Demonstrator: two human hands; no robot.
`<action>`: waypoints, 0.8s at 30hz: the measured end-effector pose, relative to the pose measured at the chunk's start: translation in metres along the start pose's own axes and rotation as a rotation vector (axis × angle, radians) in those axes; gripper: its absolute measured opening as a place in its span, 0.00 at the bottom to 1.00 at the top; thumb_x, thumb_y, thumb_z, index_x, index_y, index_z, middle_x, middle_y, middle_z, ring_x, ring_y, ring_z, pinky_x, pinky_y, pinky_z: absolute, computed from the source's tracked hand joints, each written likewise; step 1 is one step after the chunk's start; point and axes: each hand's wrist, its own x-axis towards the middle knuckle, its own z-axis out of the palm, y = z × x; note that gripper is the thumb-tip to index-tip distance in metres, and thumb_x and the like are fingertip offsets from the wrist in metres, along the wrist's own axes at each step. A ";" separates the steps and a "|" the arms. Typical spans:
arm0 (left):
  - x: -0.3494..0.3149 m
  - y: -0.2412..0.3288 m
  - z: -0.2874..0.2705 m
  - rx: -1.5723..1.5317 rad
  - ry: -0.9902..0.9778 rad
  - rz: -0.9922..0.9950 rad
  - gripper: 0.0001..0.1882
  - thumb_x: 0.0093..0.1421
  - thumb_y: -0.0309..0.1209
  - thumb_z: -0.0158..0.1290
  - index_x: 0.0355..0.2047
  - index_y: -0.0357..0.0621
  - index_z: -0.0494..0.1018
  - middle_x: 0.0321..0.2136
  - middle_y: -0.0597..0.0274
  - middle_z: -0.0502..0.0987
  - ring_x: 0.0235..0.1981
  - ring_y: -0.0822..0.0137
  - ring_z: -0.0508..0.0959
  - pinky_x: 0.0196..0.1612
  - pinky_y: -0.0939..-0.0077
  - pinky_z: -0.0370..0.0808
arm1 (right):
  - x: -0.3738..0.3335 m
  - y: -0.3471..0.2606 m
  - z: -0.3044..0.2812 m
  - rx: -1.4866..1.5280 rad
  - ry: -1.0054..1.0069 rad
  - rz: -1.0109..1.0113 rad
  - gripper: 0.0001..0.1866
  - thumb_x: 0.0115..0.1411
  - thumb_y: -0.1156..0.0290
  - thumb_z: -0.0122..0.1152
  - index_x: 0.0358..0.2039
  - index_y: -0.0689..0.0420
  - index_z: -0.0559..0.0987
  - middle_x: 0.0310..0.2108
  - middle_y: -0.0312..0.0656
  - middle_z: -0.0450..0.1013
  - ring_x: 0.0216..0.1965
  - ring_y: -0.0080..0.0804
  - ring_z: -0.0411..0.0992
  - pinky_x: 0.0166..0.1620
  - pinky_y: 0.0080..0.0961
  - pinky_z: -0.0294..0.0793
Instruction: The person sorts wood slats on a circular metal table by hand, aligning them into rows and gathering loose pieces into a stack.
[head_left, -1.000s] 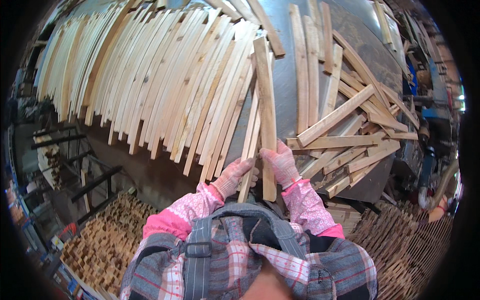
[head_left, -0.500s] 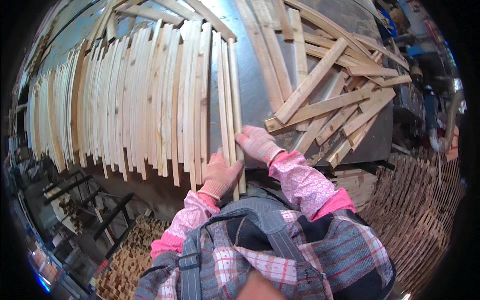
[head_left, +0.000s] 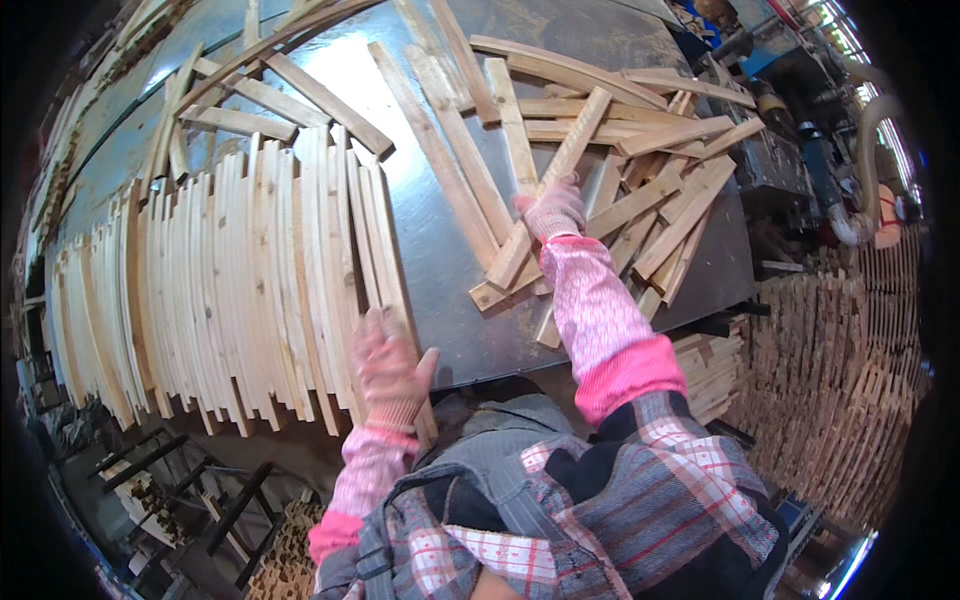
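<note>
Right Hand (head_left: pixel 554 212) Settles on Loose Pile (head_left: pixel 690 212)

Fingers span a wooden strip (head_left: pixel 580 136) atop crossed pieces on the bench (head_left: pixel 450 345), their closure unclear; the left hand (head_left: pixel 392 372), fingers wide, covers the end of an uncontained strip row (head_left: pixel 235 285). Picking appears in hand; lifting calls for firm grip, clear of neighbours.

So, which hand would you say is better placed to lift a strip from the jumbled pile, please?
Probably the right hand: it is at a strip atop the jumbled pile, while the left hand is by the aligned row.
</note>
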 end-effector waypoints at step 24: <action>-0.181 -0.041 -0.030 -0.715 -0.146 -0.805 0.15 0.62 0.37 0.58 0.38 0.35 0.80 0.33 0.58 0.82 0.32 0.66 0.81 0.38 0.67 0.78 | -0.151 -0.030 0.086 -0.366 -0.828 -0.793 0.26 0.59 0.56 0.59 0.48 0.66 0.80 0.46 0.60 0.78 0.52 0.55 0.76 0.55 0.44 0.75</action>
